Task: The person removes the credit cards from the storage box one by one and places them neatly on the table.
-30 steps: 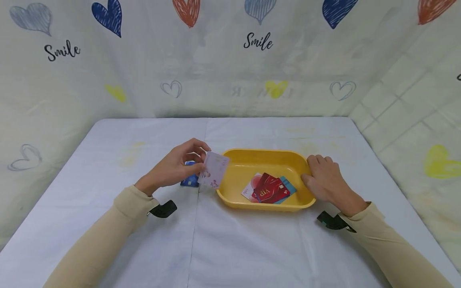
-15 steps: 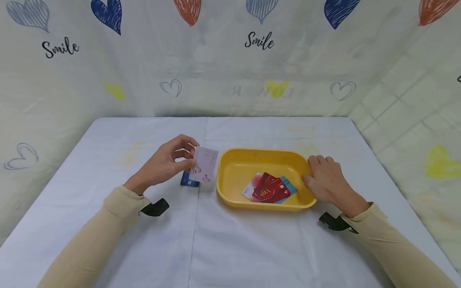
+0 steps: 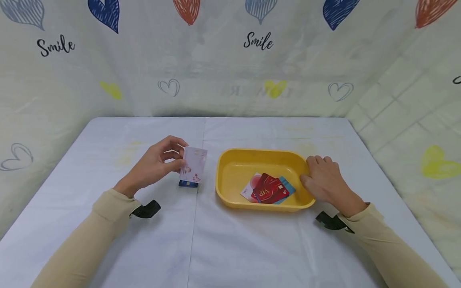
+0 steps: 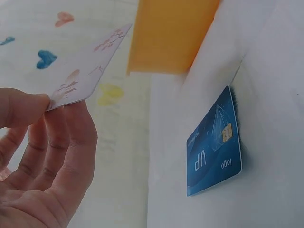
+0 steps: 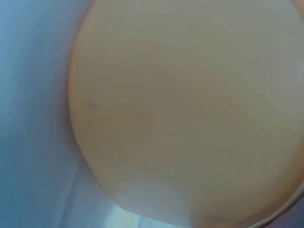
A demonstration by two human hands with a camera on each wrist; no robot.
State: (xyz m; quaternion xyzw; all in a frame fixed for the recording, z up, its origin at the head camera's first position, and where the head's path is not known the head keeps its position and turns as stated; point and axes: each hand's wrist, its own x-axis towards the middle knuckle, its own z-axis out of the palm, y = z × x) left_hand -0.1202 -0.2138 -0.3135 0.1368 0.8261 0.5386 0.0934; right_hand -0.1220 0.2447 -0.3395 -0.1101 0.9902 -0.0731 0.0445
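Observation:
Between thumb and fingers, my left hand [image 3: 156,163] pinches a pale pink card [image 3: 193,165] printed with small flowers, held up off the table. Below and partly behind it in the head view lies a blue card [image 3: 188,184]; the left wrist view shows this blue VIP card [image 4: 213,147] flat on the cloth, with a gold chip. My right hand [image 3: 325,179] grips the right end of a yellow tray [image 3: 248,157]. Inside the tray, red VIP cards [image 3: 271,191] overlap a white and pink card [image 3: 247,191] and a light blue card [image 3: 289,184]. A blurred tan surface fills most of the right wrist view.
A white cloth [image 3: 144,240] with a fold line covers the table. Behind the table's far edge hangs a pale curtain [image 3: 216,60] printed with hearts and "Smile". Dark straps [image 3: 145,209] show at both wrists.
My left hand has moved left with the pale pink card, away from the tray's left end and over the blue card. The right hand and tray have stayed in place.

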